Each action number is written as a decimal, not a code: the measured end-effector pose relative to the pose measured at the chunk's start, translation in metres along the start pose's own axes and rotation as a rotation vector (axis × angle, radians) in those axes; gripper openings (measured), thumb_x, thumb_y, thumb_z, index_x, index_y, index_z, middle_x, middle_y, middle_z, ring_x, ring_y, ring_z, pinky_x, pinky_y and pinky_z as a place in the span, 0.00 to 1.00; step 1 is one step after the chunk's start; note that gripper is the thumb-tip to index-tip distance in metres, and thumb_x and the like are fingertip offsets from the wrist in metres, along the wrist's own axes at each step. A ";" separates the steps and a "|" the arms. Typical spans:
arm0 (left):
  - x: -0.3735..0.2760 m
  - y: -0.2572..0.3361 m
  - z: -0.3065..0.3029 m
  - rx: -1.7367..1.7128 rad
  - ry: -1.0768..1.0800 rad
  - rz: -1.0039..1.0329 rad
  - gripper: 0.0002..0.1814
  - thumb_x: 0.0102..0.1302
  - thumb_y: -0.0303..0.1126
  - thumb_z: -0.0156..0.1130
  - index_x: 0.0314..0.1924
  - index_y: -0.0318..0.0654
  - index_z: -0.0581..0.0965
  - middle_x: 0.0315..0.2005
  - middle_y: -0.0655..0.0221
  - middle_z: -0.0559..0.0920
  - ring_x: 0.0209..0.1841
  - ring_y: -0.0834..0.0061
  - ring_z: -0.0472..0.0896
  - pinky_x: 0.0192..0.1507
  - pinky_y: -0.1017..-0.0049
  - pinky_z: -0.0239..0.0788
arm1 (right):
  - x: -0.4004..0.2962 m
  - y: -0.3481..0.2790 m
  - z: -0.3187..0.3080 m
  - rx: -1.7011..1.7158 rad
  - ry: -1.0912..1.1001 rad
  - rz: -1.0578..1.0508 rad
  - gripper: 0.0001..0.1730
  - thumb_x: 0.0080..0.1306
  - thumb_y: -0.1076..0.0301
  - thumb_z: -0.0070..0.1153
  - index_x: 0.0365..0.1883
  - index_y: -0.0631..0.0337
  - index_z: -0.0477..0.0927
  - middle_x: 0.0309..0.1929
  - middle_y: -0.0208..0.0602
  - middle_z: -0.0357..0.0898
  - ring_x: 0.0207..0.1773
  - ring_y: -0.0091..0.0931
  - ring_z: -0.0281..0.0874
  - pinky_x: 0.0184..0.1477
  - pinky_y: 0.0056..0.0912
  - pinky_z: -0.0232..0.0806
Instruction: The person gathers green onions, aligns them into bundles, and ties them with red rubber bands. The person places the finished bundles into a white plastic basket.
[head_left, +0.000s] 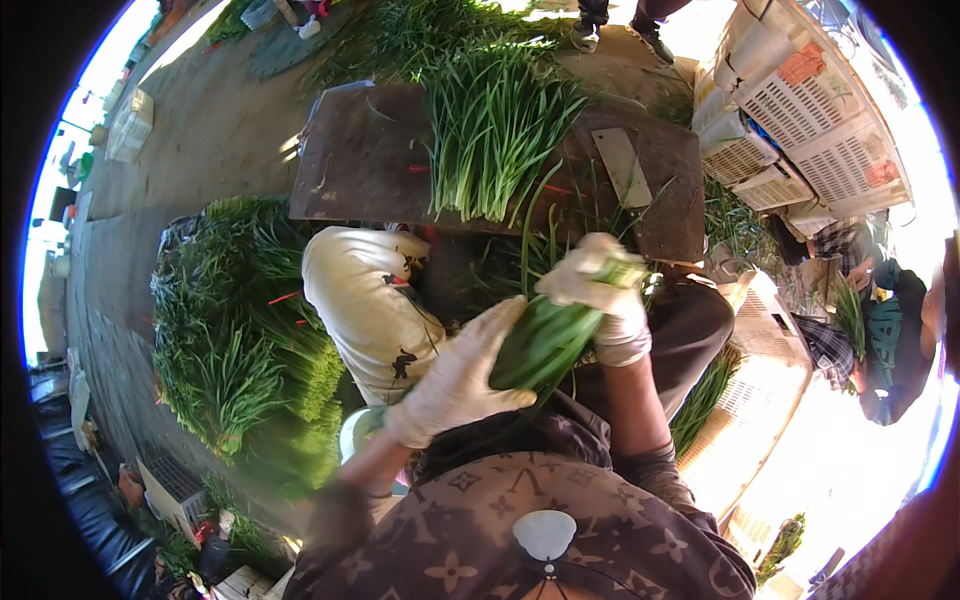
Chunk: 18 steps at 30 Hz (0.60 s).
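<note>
My right hand (600, 289), in a pale thin glove, grips a bunch of long green leafy stalks (547, 337) near its light cut end, over my lap. Beside the bunch's leafy part is my left hand (465, 375), gloved too, its thumb and fingers spread around the leaves; the bunch is blurred. On the dark low table (360, 165) in front of me lies a loose pile of the same stalks (495, 142), light ends towards me. A flat metal plate or blade (622, 166) rests on the table to its right, and red ties (566, 191) lie close by.
Stacked bunches (225, 337), some with red ties, fill the left side. More greens (450, 37) lie on the floor beyond the table. Plastic crates (817, 105) stand at the right, with another crate (757, 397) nearer me. Co-workers (892, 330) are at the right; another person's legs (592, 22) show at the top.
</note>
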<state>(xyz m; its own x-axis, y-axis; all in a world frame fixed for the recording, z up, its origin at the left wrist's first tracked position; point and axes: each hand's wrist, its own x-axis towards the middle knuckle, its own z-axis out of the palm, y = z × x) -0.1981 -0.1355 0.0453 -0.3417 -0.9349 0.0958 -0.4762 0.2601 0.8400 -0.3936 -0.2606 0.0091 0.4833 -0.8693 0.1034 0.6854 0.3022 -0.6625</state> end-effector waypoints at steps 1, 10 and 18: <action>-0.008 0.000 -0.016 -0.144 0.049 -0.064 0.53 0.57 0.38 0.81 0.77 0.35 0.61 0.71 0.46 0.68 0.73 0.52 0.68 0.73 0.60 0.64 | 0.005 -0.003 -0.004 0.160 -0.155 -0.155 0.13 0.59 0.77 0.66 0.42 0.61 0.81 0.30 0.33 0.83 0.31 0.25 0.82 0.38 0.29 0.75; -0.028 0.028 -0.025 -1.268 -0.237 -0.339 0.50 0.62 0.45 0.78 0.77 0.35 0.62 0.70 0.52 0.71 0.74 0.62 0.67 0.78 0.61 0.52 | 0.047 -0.015 0.108 -0.406 0.008 -0.633 0.12 0.66 0.84 0.63 0.45 0.61 0.78 0.36 0.31 0.81 0.39 0.25 0.82 0.46 0.35 0.78; -0.012 0.044 -0.028 -1.923 0.129 -0.166 0.50 0.67 0.55 0.71 0.77 0.39 0.56 0.64 0.66 0.75 0.65 0.74 0.74 0.64 0.71 0.71 | 0.002 0.036 0.111 -1.120 -1.004 -1.101 0.16 0.72 0.56 0.57 0.46 0.60 0.80 0.41 0.40 0.84 0.51 0.37 0.83 0.66 0.48 0.71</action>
<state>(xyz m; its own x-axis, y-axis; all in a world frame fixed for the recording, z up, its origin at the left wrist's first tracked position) -0.1923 -0.1194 0.0963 -0.2983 -0.9514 -0.0768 0.9289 -0.3079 0.2059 -0.3078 -0.2077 0.0675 0.5133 0.1830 0.8385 0.4436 -0.8929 -0.0767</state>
